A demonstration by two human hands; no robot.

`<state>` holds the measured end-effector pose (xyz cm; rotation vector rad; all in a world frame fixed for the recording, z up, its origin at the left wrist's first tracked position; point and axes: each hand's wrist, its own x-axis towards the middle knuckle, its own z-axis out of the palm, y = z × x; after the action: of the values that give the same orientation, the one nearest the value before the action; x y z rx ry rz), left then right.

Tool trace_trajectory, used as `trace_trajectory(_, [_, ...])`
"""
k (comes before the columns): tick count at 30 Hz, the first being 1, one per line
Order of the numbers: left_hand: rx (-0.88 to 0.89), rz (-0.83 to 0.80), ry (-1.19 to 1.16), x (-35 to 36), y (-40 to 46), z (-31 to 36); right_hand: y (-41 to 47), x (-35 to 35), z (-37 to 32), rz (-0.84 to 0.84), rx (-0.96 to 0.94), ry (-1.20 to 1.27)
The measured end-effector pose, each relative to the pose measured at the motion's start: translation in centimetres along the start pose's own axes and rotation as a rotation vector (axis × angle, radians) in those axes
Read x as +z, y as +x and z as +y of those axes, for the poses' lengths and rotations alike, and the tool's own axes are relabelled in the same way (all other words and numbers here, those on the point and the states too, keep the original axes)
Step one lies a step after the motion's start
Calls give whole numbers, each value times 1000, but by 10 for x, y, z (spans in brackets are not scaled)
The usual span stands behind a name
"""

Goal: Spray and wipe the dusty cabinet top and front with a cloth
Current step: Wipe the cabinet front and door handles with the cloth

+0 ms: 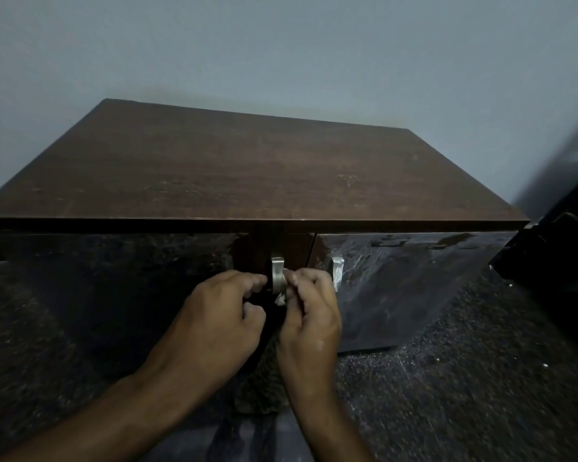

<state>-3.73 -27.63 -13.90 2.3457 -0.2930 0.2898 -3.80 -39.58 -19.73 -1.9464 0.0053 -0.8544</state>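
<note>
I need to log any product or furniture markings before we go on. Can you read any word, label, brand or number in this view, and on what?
None: no readable text shows in this view.
The cabinet top, the glossy doors and both metal handles carry no label or number.
The pale cloth pinched in the right hand shows no print; the left hand covers little of it.

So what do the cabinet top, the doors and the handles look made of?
Cabinet top: brown wood-grain board, matte, likely laminate. Left door and right door: dark, glossy, with reflections, perhaps lacquered or laminated. Left handle and right handle: silvery, brushed-looking metal.
</note>
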Motion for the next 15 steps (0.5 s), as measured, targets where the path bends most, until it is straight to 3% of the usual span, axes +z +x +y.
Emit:
trace_trajectory(5, [-8, -16, 81, -2, -1, 3, -5, -4, -8, -200, 26, -206])
trace_trajectory(11, [-14, -50, 109, -2, -2, 4, 15, -12, -16, -239, 246, -30])
trace_trajectory(15, [-35, -70, 133, 0, -3, 4, 15, -13, -8, -368, 345, -23])
